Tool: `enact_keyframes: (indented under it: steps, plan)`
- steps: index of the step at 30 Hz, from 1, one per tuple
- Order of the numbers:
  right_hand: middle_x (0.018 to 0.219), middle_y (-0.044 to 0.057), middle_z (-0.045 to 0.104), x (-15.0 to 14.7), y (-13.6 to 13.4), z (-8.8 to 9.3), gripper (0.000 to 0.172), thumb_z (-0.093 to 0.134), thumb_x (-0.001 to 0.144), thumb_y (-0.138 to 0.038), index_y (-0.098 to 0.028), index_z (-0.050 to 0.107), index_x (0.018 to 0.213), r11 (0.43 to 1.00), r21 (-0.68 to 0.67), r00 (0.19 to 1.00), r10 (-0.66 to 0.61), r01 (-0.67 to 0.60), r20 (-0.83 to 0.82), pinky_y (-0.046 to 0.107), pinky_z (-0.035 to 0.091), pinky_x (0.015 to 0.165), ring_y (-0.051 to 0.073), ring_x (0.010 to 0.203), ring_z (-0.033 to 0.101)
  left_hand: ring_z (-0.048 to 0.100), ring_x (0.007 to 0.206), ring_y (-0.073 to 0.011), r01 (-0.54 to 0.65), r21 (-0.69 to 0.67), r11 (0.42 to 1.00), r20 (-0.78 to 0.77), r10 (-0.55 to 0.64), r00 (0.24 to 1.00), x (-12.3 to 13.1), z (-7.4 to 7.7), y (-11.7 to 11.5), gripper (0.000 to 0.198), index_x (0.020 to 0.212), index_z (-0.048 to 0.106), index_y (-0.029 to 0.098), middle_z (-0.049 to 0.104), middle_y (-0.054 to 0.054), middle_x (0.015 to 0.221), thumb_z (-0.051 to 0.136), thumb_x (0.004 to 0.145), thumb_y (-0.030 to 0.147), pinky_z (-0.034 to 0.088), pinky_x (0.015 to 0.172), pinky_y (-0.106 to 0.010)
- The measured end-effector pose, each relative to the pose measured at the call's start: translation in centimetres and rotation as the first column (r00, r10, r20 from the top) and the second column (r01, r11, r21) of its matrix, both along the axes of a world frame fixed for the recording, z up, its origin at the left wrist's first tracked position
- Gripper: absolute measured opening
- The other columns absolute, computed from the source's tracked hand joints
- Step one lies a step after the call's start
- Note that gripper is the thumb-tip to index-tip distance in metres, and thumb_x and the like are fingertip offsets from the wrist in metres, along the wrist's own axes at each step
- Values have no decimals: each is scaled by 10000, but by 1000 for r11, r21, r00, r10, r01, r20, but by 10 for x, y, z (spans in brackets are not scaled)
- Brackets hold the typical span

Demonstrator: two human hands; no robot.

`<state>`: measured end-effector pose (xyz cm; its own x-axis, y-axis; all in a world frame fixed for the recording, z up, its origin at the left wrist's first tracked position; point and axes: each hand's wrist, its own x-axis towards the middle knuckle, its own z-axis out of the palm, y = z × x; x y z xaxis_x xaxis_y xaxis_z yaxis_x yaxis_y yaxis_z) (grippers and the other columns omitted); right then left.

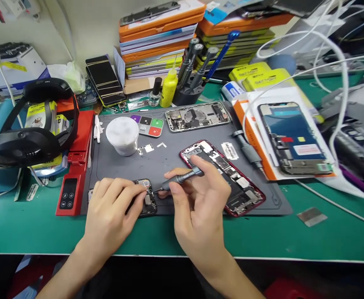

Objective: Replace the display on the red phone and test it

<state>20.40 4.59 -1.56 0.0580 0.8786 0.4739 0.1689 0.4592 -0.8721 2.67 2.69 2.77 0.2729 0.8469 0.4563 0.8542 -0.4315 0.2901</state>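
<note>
My right hand point(200, 199) grips a grey precision screwdriver point(183, 177), tilted, with its thin tip at the right edge of a small opened phone point(150, 201). My left hand point(111, 207) is closed over that phone, thumb and index finger pressed together on its parts and covering most of it. Just right of the screwdriver, an opened red-framed phone point(242, 182) lies with its battery and boards bared. Farther back on the grey mat point(169, 155) is a silver-framed phone housing point(199, 116). Between them lie small metal plates point(146, 148).
A white round tub point(122, 135) and a colored-button pad point(147, 124) stand on the mat. Left are a red device point(69, 191) and a black headset point(49, 120). A second screwdriver point(247, 149) lies right, beside a phone screen point(296, 137). Behind stands a tool holder point(186, 95).
</note>
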Motion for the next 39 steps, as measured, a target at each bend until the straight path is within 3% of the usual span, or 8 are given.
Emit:
enact_keyframes:
  steps: [4, 14, 21, 24, 28, 31, 34, 39]
  plan:
    - [1235, 89, 664, 1, -1, 2, 625, 579, 1081, -80, -307, 384, 1629, 999, -32, 1000, -6, 7, 27, 370, 733, 910, 182, 1094, 743, 603, 913, -191, -7, 3, 1000, -22, 7, 1000, 2, -2, 0, 145, 1123, 739, 212, 740, -17, 951, 742, 1009, 122, 482, 853, -370]
    - [1186, 69, 687, 3, -1, 7, 562, 591, 1086, -119, -327, 422, 1580, 994, -104, 998, -48, 44, -34, 321, 735, 762, 174, 1000, 745, 610, 898, -196, 5, 13, 1000, -52, -4, 999, 2, -2, 0, 141, 1134, 755, 210, 758, -15, 950, 764, 1005, 153, 449, 811, -388]
    - [1183, 52, 715, 0, -2, 11, 600, 572, 1075, -64, -338, 421, 1587, 997, -59, 992, 52, -58, -111, 322, 747, 794, 163, 980, 764, 622, 915, -188, 28, 7, 1000, -63, -28, 998, 1, 0, -1, 73, 1087, 768, 221, 775, -1, 962, 742, 1030, 185, 419, 787, -378]
    - [1173, 43, 709, -1, -1, 15, 591, 593, 1059, -61, -351, 487, 1562, 998, 8, 980, -60, 62, -189, 287, 735, 687, 167, 946, 751, 611, 910, -199, 18, 11, 1000, -81, -17, 997, 0, 10, 1, 47, 1058, 754, 202, 767, -11, 964, 723, 1036, 174, 420, 795, -391]
    - [1103, 37, 696, -1, 1, 21, 546, 636, 1045, -96, -355, 580, 1522, 948, 136, 919, -233, 288, -317, 287, 718, 634, 182, 913, 730, 589, 898, -235, 29, -12, 1000, -222, -31, 975, 4, 28, 25, 108, 1047, 766, 197, 748, -33, 983, 663, 1070, 220, 434, 801, -416]
    - [1062, 41, 700, 2, 2, 23, 537, 639, 1043, -110, -346, 579, 1522, 938, 170, 919, -240, 302, -313, 290, 698, 573, 189, 849, 719, 630, 899, -245, 97, -4, 995, -361, -92, 928, 12, 30, 53, 176, 1014, 779, 173, 749, -48, 978, 624, 1083, 216, 473, 784, -410]
    - [1083, 38, 693, 3, 4, 22, 543, 607, 1049, -104, -363, 555, 1524, 950, 152, 920, -214, 275, -329, 279, 689, 548, 185, 842, 712, 699, 901, -220, 41, -184, 982, -421, -116, 899, 19, 24, 74, 209, 1027, 789, 161, 750, -58, 1011, 592, 1091, 188, 497, 728, -358]
    - [1077, 29, 690, 5, 1, 25, 564, 591, 1047, -117, -386, 537, 1540, 950, 154, 898, -191, 271, -397, 270, 695, 570, 184, 877, 700, 769, 989, -209, -1, -285, 959, -404, -119, 907, 16, 22, 81, 254, 1151, 790, 171, 781, -67, 1110, 569, 1060, 85, 580, 766, -311]
